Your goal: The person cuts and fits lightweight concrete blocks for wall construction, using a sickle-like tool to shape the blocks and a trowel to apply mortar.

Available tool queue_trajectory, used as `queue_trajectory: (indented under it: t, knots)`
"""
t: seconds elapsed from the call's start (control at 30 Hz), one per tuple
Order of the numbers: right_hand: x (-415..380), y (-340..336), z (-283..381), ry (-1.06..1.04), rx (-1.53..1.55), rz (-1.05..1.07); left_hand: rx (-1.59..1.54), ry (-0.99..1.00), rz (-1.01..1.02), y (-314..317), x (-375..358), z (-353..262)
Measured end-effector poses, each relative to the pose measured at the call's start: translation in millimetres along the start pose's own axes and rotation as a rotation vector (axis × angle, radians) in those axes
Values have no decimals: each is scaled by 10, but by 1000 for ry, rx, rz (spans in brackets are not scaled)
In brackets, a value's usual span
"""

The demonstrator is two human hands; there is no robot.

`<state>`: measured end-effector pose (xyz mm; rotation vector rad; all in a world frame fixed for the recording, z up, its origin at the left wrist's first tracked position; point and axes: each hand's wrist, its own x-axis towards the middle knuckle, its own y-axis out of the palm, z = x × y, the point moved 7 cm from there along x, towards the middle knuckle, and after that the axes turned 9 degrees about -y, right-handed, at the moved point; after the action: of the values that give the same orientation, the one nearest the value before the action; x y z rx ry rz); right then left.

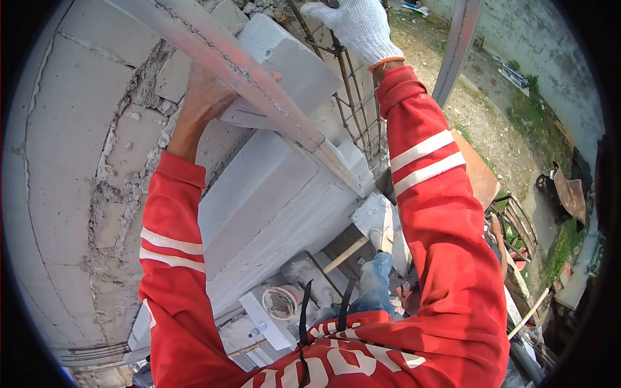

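Observation:
My left hand (210, 94) is bare and grips the end of a pale grey lightweight concrete block (294, 68). Part of this hand is hidden behind a slanting metal beam (233, 68). The block sits tilted at the top of a wall of similar blocks (259, 194). My right hand (362, 29), in a white knitted glove, is at the top edge beside upright rusty rebar (346, 77). Its fingers curl around something dark, cut off by the frame edge, which I cannot make out.
A rough block wall with mortar (116, 161) rises on the left. Below are a mortar bucket (281, 302), a plastic bottle (257, 331) and a wooden handle (345, 254). Another metal post (458, 48) stands at right. Someone's arm (498, 239) shows beyond my right sleeve.

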<state>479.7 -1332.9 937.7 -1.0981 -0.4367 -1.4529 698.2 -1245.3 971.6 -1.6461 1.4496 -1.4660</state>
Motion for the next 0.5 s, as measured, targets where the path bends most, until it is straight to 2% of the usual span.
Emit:
queue_trajectory:
  t: [0.1, 0.17, 0.23, 0.3, 0.4, 0.43, 0.5]
  knots:
    - [13, -50, 30, -32, -64, -12, 51, 45, 8, 121, 84, 35]
    - [23, -52, 68, -158, -154, -65, 33, 50, 45, 159, 91, 8]
    - [43, -25, 28, -137, -115, -44, -31, -148, 120, 249, 91, 24]
    - [37, 3, 15, -116, -79, -16, -9, -120, 94, 366, 116, 34]
    - [15, -45, -8, -55, 163, -93, 11, -79, 66, 581, 124, 162]
    - [14, -82, -6, -50, 161, -93, 11, -68, 61, 646, 124, 213]
    - [16, -127, 37, 27, -46, -10, -3, -113, 109, 734, 126, 233]
